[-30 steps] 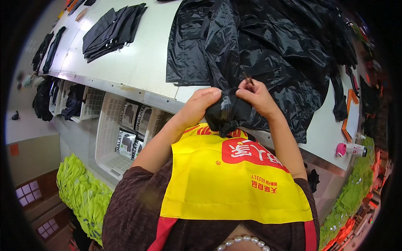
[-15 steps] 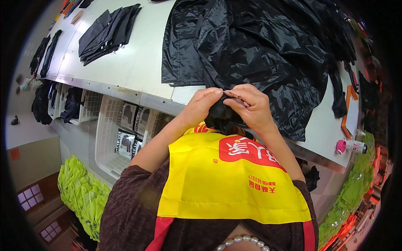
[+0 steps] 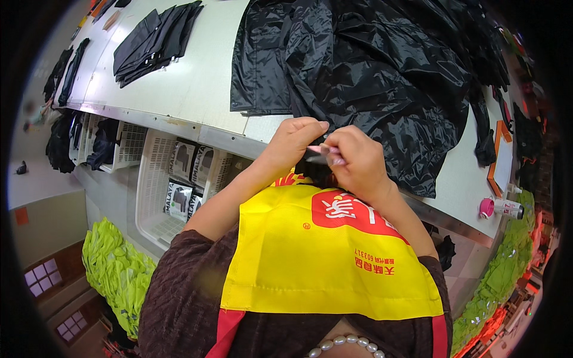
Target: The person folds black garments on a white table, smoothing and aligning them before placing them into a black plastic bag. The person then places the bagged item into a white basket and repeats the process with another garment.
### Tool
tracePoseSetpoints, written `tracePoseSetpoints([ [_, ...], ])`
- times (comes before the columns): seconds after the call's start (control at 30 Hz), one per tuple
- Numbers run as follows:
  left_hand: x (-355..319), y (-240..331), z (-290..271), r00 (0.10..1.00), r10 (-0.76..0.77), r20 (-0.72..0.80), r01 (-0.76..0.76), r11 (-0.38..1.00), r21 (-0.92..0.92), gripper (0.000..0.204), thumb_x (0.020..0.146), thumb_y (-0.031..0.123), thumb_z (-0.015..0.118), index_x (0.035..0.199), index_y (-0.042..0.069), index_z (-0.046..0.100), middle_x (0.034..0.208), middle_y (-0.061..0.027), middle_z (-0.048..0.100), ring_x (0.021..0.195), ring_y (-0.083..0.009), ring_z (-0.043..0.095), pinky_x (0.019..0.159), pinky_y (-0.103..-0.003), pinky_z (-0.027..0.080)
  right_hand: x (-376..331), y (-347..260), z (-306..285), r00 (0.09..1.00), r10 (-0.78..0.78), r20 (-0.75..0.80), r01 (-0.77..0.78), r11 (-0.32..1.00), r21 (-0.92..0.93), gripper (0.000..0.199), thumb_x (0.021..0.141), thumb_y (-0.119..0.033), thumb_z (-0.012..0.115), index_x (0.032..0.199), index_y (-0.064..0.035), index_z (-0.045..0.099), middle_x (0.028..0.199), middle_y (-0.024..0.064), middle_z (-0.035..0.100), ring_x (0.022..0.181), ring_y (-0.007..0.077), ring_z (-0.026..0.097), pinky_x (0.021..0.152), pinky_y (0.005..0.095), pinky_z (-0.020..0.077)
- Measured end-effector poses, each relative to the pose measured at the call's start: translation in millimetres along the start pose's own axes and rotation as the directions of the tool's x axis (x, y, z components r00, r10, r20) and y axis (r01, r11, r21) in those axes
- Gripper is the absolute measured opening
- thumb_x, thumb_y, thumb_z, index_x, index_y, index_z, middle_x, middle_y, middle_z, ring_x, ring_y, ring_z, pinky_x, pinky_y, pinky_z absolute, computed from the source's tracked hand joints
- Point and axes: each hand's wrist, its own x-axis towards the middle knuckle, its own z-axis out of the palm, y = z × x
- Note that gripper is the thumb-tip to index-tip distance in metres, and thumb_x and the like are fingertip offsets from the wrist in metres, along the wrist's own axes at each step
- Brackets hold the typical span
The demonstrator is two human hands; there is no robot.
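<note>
A shiny black garment (image 3: 388,77) lies crumpled over the table, with its near part hanging past the edge toward me. My left hand (image 3: 293,142) is closed in a pinch at that near part, thumb and forefinger pressed together on the black cloth. Close beside it, my right hand (image 3: 360,158) is closed around a small pair of thread snips (image 3: 322,151), pink and grey and blurred by motion. The snips' tips point toward my left fingers. Cloth below the hands is partly hidden by them and by my yellow apron (image 3: 310,262).
A stack of folded black garments (image 3: 158,45) sits on the white table (image 3: 209,65). Below its metal edge are white plastic baskets (image 3: 146,197), one holding packaged items. Bright green cloth (image 3: 116,268) is heaped at left. At right are an orange-edged tray (image 3: 500,161) and a bottle (image 3: 510,209).
My right hand has turned and drawn slightly toward me, bringing the snips into view. My left hand has shifted slightly right and keeps its pinch.
</note>
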Motion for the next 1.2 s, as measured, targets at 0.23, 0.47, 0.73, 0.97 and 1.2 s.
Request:
tracePoseSetpoints([
  [0.23, -6, -2, -3, 0.980, -0.164, 0.113, 0.180, 0.973, -0.145, 0.022, 0.087, 0.021, 0.056, 0.084, 0.001, 0.065, 0.079, -0.0046, 0.065, 0.070, -0.0078, 0.061, 0.065, -0.020, 0.048, -3, 6, -26, 0.821, 0.446, 0.357, -0.570, 0.605, 0.556, 0.010, 0.085, -0.010, 0.062, 0.089, -0.0009, 0.061, 0.074, -0.0022, 0.056, 0.066, 0.0032, 0.047, 0.060, 0.0190, 0.0378],
  [0.47, -8, -2, -3, 0.963, -0.250, 0.104, 0.264, 0.952, -0.153, 0.026, 0.087, 0.024, 0.057, 0.081, 0.001, 0.066, 0.074, -0.0060, 0.066, 0.063, -0.0084, 0.061, 0.062, -0.021, 0.049, -9, 29, -50, 0.928, 0.259, 0.269, -0.279, 0.960, 0.039, 0.026, 0.089, -0.026, 0.054, 0.095, -0.0022, 0.061, 0.080, 0.0089, 0.059, 0.070, 0.0184, 0.057, 0.060, 0.0269, 0.0437],
  [0.73, -8, 5, -1, 0.949, -0.291, 0.123, 0.305, 0.945, -0.120, 0.026, 0.087, 0.025, 0.058, 0.080, 0.002, 0.067, 0.073, -0.0050, 0.065, 0.063, -0.0079, 0.061, 0.061, -0.020, 0.049, -2, 31, -52, 0.921, -0.009, 0.391, 0.086, 0.980, -0.180, 0.028, 0.082, -0.028, 0.067, 0.094, -0.0030, 0.062, 0.075, 0.0089, 0.058, 0.058, 0.0228, 0.057, 0.050, 0.0293, 0.0441],
  [0.97, -5, 4, 0, 0.943, -0.320, 0.095, 0.330, 0.936, -0.119, 0.026, 0.087, 0.025, 0.059, 0.078, 0.002, 0.067, 0.073, -0.0046, 0.065, 0.062, -0.0072, 0.060, 0.059, -0.020, 0.047, -4, 35, -51, 0.921, -0.011, 0.389, 0.054, 0.993, -0.101, 0.027, 0.082, -0.028, 0.066, 0.093, -0.0031, 0.062, 0.073, 0.0090, 0.058, 0.058, 0.0222, 0.057, 0.050, 0.0300, 0.0442],
  [1.2, -2, -1, 0, 0.942, -0.318, 0.111, 0.328, 0.940, -0.094, 0.026, 0.087, 0.024, 0.058, 0.078, 0.001, 0.067, 0.073, -0.0045, 0.065, 0.062, -0.0072, 0.059, 0.059, -0.020, 0.047, -4, 33, -44, 0.915, -0.038, 0.402, 0.065, 0.996, -0.054, 0.026, 0.083, -0.028, 0.065, 0.090, -0.0031, 0.063, 0.074, 0.0092, 0.059, 0.058, 0.0220, 0.057, 0.051, 0.0303, 0.0444],
])
